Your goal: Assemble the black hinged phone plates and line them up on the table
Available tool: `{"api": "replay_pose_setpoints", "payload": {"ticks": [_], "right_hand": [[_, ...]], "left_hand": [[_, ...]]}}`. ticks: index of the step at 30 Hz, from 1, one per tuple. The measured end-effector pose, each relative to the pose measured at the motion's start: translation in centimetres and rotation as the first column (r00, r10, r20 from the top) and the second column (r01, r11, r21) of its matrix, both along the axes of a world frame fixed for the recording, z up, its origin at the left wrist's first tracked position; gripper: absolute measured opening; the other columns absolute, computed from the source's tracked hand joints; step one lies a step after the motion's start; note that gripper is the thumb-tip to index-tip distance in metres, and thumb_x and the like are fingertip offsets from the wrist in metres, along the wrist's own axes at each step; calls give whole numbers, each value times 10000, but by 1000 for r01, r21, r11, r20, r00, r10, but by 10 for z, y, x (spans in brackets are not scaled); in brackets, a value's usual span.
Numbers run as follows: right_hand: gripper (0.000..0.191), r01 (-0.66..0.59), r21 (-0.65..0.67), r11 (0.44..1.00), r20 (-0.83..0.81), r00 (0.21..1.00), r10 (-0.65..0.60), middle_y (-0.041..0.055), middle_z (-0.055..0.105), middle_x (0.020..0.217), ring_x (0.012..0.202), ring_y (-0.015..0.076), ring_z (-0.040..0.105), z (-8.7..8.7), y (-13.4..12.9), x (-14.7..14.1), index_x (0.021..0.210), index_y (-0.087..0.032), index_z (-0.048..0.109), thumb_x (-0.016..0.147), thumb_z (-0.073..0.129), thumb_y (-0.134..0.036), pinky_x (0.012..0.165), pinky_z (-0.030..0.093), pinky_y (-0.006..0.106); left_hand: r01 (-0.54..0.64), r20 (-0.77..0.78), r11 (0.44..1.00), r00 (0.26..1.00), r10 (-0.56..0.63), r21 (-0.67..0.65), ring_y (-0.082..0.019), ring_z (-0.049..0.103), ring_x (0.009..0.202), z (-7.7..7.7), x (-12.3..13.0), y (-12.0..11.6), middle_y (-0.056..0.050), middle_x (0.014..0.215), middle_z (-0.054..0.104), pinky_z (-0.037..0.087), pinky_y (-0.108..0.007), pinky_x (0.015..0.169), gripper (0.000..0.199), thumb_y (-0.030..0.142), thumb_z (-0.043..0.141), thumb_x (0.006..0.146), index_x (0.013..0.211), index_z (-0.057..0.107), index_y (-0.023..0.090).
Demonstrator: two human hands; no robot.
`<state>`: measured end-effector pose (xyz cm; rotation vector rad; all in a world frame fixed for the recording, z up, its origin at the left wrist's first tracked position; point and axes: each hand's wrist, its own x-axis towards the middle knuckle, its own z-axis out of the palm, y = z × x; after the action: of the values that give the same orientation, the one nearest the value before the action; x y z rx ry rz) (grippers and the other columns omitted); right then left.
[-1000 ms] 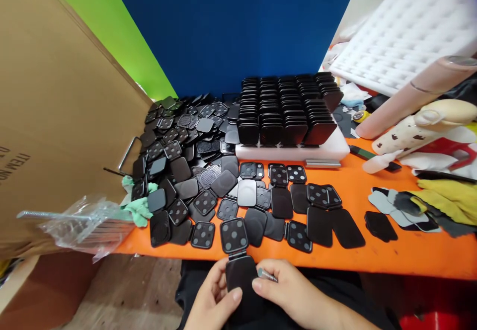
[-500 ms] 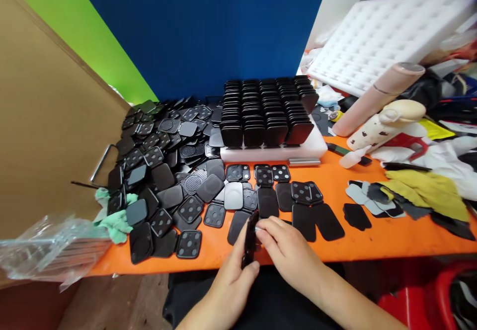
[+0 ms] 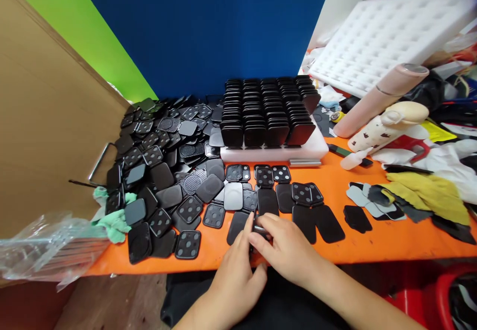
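Observation:
Near the table's front edge, my left hand (image 3: 238, 273) grips a thin black piece (image 3: 252, 243) held on edge, mostly hidden by the fingers. My right hand (image 3: 285, 240) is closed against its right side, thumb and fingers around a small ribbed metal part (image 3: 260, 229). Just beyond the hands lie flat black plates (image 3: 267, 202) and square black pieces with round grey dots (image 3: 264, 176). A plain grey square (image 3: 233, 196) sits among them. Two dark plates (image 3: 330, 223) lie right of my right hand.
Rows of upright black plates (image 3: 254, 135) stand in a white foam block (image 3: 274, 154). A large heap of black pieces (image 3: 164, 173) covers the left. Bottles (image 3: 380, 102), yellow cloth (image 3: 428, 193) and foam sheet (image 3: 391, 34) are at right; clear plastic (image 3: 52, 250) at front left.
The black piece has turned more edge-on between my hands. My right fingers have closed further over it, and the ribbed metal part now shows. My left fingers have straightened along its side.

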<state>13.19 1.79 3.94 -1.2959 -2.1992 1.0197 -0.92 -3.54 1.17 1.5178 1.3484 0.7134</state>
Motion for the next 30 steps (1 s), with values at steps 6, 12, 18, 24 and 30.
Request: {"api": "replay_pose_setpoints", "payload": {"ticks": [6, 12, 18, 24, 30], "right_hand": [[289, 19, 63, 998, 71, 997, -23, 2, 516, 698, 626, 136, 498, -2, -7, -8, 700, -191, 494, 938, 363, -291, 573, 335, 256], [236, 9, 81, 997, 241, 970, -28, 35, 563, 732, 664, 172, 533, 4, -13, -10, 735, -182, 535, 913, 401, -263, 617, 357, 286], [292, 84, 91, 992, 91, 992, -92, -7, 496, 628, 584, 127, 463, -2, -17, -7, 626, -186, 491, 882, 444, -318, 555, 305, 264], [395, 73, -481, 874, -400, 868, -293, -46, 398, 561, 508, 103, 395, -13, -13, -4, 646, -196, 436, 887, 362, -502, 508, 325, 240], [337, 0, -655, 756, -490, 761, -425, -44, 433, 662, 523, 79, 374, -13, -6, 9, 860, -175, 536, 895, 404, -484, 503, 303, 213]], "left_hand": [[-105, -40, 994, 994, 105, 14, -295, 518, 1146, -2, 1, 2, -147, 1183, 590, 416, -451, 963, 520, 231, 543, 796, 1300, 439, 165], [-49, -86, 998, 995, 53, 47, -289, 454, 1218, -2, 2, 4, -155, 1321, 486, 388, -441, 996, 569, 240, 515, 811, 1357, 369, 176], [-12, -31, 1000, 999, 11, -16, -297, 442, 1227, 2, 4, 2, -149, 1307, 503, 373, -441, 1011, 565, 234, 517, 802, 1349, 389, 175], [47, 157, 989, 987, -25, -139, -270, 472, 1192, 4, -1, 1, -107, 1336, 479, 376, -409, 1006, 715, 172, 573, 762, 1409, 272, 216], [92, 313, 965, 950, -10, -247, -192, 564, 1033, 7, -4, -1, -68, 1302, 501, 443, -350, 935, 761, 151, 548, 791, 1436, 160, 258]]}}
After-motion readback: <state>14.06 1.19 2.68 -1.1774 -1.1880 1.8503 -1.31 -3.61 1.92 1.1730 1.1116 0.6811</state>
